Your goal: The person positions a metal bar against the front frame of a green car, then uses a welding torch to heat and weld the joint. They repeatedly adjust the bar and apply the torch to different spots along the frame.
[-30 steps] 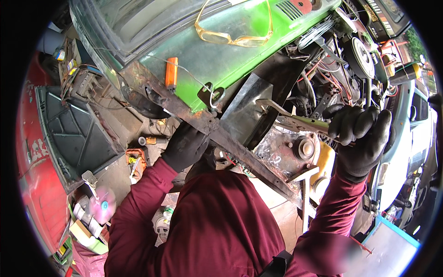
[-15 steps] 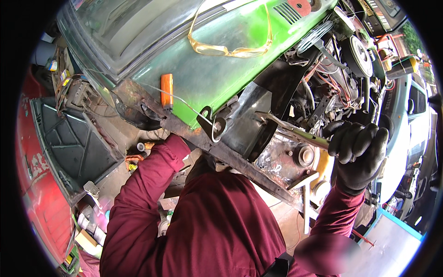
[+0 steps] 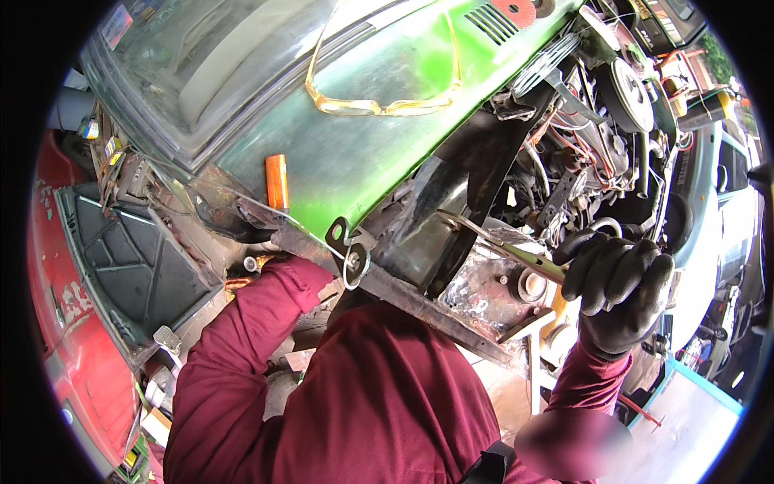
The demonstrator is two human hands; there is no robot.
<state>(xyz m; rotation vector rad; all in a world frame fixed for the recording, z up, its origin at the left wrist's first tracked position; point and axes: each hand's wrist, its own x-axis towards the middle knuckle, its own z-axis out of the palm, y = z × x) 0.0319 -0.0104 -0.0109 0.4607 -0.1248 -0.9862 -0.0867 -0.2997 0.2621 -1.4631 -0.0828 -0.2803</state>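
Observation:
My right hand [image 3: 619,284], in a black glove, is closed around the pale yellow-green grip of a long, slim metal tool [image 3: 516,254]. The tool's narrow far end reaches over the dark inner panel [image 3: 423,242] beside the engine bay; its exact kind is unclear. My left sleeve [image 3: 282,302] bends in under the body's rusty lower rail [image 3: 395,292], and the left hand is hidden there. Close above that rail is a black bracket [image 3: 339,235] with a wire hook. An orange lens [image 3: 276,181] lies on the green body panel [image 3: 322,173].
Yellow-framed glasses [image 3: 379,106] rest on the green panel. Wiring and an engine [image 3: 576,153] with a round air filter fill the right. A dark panel [image 3: 121,258] leans against a red vehicle [image 3: 85,355] at left. A blue-edged pale surface [image 3: 693,419] stands lower right.
The view has shifted slightly. My right hand still grips the tool, whose far end appears a little lower and further left. The wire hook has swung closer to the rail.

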